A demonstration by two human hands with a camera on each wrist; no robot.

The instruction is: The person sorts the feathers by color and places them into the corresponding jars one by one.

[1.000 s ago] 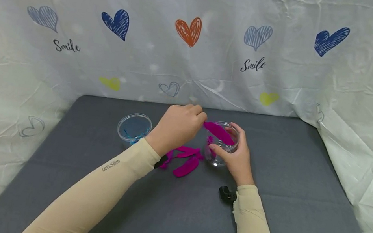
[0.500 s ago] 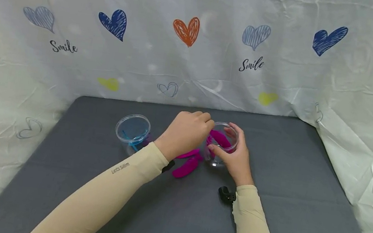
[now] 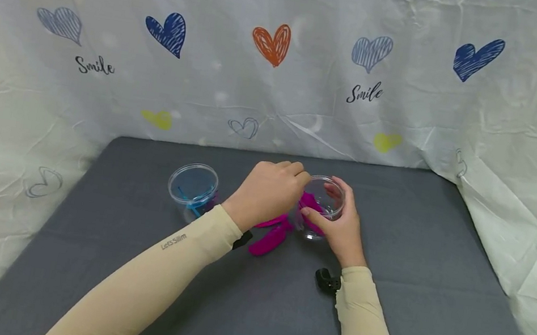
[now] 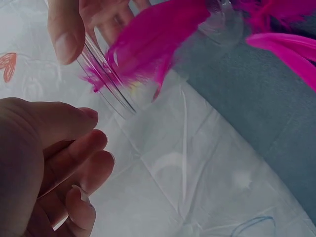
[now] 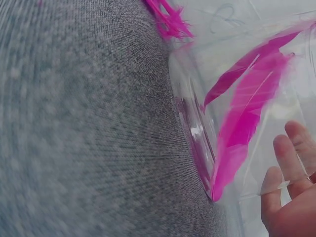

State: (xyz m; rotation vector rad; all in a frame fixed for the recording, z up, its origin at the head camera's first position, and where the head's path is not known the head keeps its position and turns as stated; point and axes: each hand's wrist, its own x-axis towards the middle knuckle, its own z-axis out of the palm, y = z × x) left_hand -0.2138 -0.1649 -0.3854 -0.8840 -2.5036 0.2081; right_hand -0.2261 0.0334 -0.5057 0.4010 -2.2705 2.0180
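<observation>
Pink feathers (image 5: 247,116) lean inside the clear jar (image 3: 309,235) near the desk's (image 3: 418,240) far edge. We find the right hand (image 3: 342,229) gripping it, the left hand (image 3: 267,190) loosely curled around nothing, partly hiding loose feathers (image 3: 270,241).

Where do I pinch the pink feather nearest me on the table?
Probably pinch the pink feather by its broad near end, coming from the front: that end lies free on the table, while its far end reaches other feathers beside the held jar.
</observation>
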